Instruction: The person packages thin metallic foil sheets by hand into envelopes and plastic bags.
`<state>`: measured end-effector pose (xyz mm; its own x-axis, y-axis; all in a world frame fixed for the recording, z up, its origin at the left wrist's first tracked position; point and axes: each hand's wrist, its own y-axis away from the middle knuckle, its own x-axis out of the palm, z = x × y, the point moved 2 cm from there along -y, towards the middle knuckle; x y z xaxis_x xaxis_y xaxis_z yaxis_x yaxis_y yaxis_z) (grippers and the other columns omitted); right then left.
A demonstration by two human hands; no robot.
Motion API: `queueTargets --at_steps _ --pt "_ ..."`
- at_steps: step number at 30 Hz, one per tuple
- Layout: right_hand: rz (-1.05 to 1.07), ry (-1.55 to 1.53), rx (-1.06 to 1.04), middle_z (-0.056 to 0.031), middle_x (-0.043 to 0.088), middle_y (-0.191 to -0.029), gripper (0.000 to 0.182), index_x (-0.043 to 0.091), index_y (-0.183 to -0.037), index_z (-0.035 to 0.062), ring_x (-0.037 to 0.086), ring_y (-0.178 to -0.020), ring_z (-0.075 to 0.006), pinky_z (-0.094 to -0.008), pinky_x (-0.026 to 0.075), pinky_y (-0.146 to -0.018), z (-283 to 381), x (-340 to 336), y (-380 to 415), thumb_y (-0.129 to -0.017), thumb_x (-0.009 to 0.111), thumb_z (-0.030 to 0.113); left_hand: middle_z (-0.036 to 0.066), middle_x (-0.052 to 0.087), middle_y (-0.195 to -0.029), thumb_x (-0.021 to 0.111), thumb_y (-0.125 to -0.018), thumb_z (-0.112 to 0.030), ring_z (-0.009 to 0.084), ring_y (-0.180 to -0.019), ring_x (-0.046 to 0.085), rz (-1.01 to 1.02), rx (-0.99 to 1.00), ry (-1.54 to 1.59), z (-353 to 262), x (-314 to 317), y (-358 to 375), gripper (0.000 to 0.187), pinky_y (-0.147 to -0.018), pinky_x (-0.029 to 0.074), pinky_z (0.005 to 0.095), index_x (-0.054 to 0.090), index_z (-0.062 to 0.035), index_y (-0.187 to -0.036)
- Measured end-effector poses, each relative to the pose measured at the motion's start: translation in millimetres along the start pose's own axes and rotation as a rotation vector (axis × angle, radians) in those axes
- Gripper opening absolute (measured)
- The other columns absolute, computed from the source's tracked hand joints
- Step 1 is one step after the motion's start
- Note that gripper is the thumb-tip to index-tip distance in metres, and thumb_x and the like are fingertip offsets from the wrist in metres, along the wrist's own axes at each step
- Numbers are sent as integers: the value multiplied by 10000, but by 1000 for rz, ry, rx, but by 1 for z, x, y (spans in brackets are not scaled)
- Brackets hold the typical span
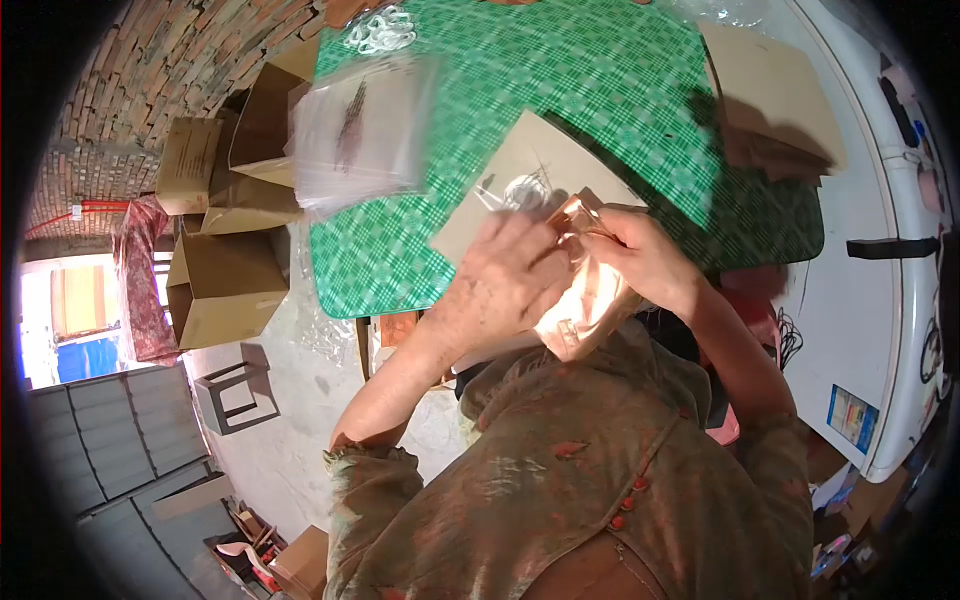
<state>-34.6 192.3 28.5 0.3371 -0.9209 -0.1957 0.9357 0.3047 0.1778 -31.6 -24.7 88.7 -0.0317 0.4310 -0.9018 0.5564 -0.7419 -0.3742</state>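
A brown paper bag, brightly lit and creased, is tilted between my two hands in front of my body. My right hand grips its upper right edge, thumb on top. Curled fingers of my left hand press against its left side; the fingertips are partly hidden and slightly blurred. Just beyond the left knuckles, a small bunch of white cords lies on a flat tan sheet of cardboard, which rests at the table's near edge.
The table has a green checked cloth. On it are a stack of clear plastic bags, a pile of white cords and a stack of brown paper. Open cardboard boxes stand at the left; a grey frame sits on the floor.
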Motion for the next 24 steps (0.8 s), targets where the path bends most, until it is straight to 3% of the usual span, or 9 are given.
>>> queueTargets --at_steps 2,5,7,10,13,19,24 --pt "14 -4 -10 -18 614 -787 282 661 -955 -34 516 -749 -79 -331 471 -649 -1 -2 0 -1061 695 225 140 692 -1188 787 -906 -306 308 -1176 651 -114 -65 -17 4 -11 -3 415 -1018 488 430 708 -88 -1250" --pt "47 34 20 8 615 -794 278 668 -959 -10 534 -762 -69 -308 485 -671 -5 -6 -1 -1061 705 246 142 703 -1275 759 -1003 -275 257 -1064 674 -287 -344 7 44 -4 13 363 -969 513 405 680 -62 -1286" --pt "54 -58 54 23 612 -799 277 664 -956 -3 536 -766 -64 -299 487 -678 7 -4 1 -1058 712 250 124 714 -1264 726 -1055 -283 204 -1107 666 -237 -782 424 75 10 35 428 -979 521 359 625 -45 -1397" --pt "101 2 51 86 511 -843 251 637 -978 8 442 -796 -19 -245 411 -656 7 -4 -4 -1102 662 224 99 727 -1240 676 -1096 -271 153 -1095 660 -121 -903 584 95 5 45 450 -954 524 306 593 -24 -1463" --pt "136 -31 64 84 497 -853 257 610 -965 9 446 -805 -21 -247 428 -674 17 -1 -5 -1111 646 217 81 734 -1193 644 -1113 -248 148 -1044 658 -40 -896 599 107 7 46 439 -933 527 299 597 -10 -1478" --pt "150 159 4 52 498 -874 244 576 -995 -9 442 -831 -46 -279 462 -720 11 2 -8 -1108 638 199 -8 720 -1055 662 -1109 -294 91 -941 613 27 -1004 892 108 2 39 362 -869 512 270 712 6 -1306" --pt "174 183 2 46 530 -885 211 609 -1047 -20 448 -850 -40 -274 462 -732 19 3 -11 -1111 628 180 -67 669 -948 698 -1092 -350 44 -862 564 80 -1147 1050 96 -5 35 316 -802 482 235 757 -43 -1134"
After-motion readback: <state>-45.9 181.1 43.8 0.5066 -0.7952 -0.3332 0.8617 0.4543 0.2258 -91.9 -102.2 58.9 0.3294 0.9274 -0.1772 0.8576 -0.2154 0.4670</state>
